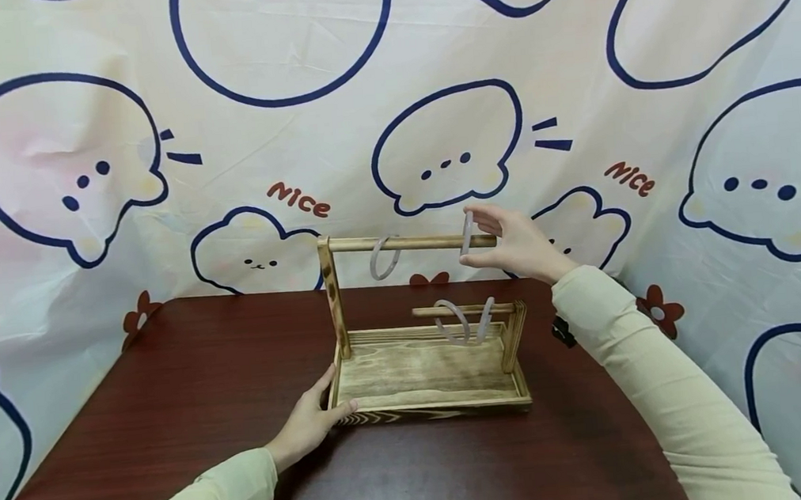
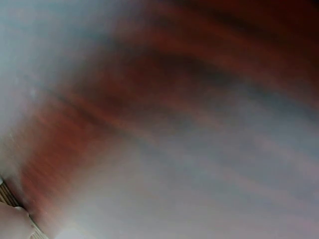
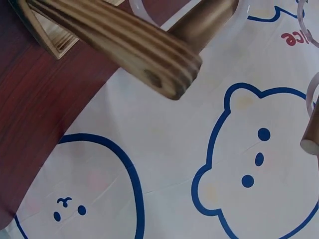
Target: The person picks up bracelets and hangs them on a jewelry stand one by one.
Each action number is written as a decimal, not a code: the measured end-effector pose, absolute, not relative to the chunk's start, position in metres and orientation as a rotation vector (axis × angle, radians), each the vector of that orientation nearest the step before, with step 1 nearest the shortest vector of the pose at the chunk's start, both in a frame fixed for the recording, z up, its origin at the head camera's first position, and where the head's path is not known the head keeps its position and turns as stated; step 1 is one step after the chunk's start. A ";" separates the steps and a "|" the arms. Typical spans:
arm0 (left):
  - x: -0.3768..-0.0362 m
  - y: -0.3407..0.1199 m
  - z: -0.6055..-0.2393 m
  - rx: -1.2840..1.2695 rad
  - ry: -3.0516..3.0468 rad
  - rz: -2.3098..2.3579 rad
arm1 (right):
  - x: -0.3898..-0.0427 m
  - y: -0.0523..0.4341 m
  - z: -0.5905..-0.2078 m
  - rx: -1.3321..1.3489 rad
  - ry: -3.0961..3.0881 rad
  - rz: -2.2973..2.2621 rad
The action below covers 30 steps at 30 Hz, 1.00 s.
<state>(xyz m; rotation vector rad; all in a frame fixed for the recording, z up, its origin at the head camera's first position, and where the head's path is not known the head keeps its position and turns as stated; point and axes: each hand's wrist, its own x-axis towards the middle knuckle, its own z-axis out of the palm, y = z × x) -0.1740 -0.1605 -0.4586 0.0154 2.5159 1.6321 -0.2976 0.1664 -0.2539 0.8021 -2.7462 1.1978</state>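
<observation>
A wooden bangle stand [image 1: 425, 367] has a tray base, a long upper rod and a shorter lower rod. My left hand [image 1: 306, 423] grips the tray's front left corner, thumb over the front rim. Near the free right end of the upper rod [image 1: 428, 242], my right hand [image 1: 514, 242] pinches a pale translucent bangle [image 1: 467, 234] between thumb and fingers, the ring overlapping the rod. Another bangle [image 1: 385, 259] hangs further left on that rod. Two more, one bangle [image 1: 453, 322] beside a second bangle [image 1: 485, 320], hang on the lower rod.
The stand rests on a dark red-brown table [image 1: 238, 359]. Behind and beside it hangs a white cloth [image 1: 334, 144] printed with blue cartoon outlines. The stand's right post [image 3: 119, 45] looms close in the right wrist view. Most of the left wrist view is blurred.
</observation>
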 end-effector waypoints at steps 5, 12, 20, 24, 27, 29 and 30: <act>-0.173 -0.162 -0.457 0.012 2.519 1.602 | -0.300 0.157 -0.253 0.821 -2.742 1.139; -0.174 -0.165 -0.456 0.057 2.602 1.503 | -0.304 0.145 -0.253 0.876 -2.733 1.069; -0.176 -0.163 -0.456 0.070 2.629 1.476 | -0.303 0.138 -0.253 0.900 -2.758 0.898; -0.176 -0.162 -0.456 0.058 2.614 1.490 | -0.303 0.138 -0.253 0.911 -2.776 0.831; -0.176 -0.161 -0.457 0.056 2.595 1.504 | -0.303 0.138 -0.253 0.940 -2.779 0.757; -0.176 -0.161 -0.458 0.053 2.581 1.523 | -0.303 0.138 -0.253 0.962 -2.778 0.700; -0.176 -0.161 -0.458 0.055 2.590 1.520 | -0.303 0.138 -0.252 0.972 -2.779 0.676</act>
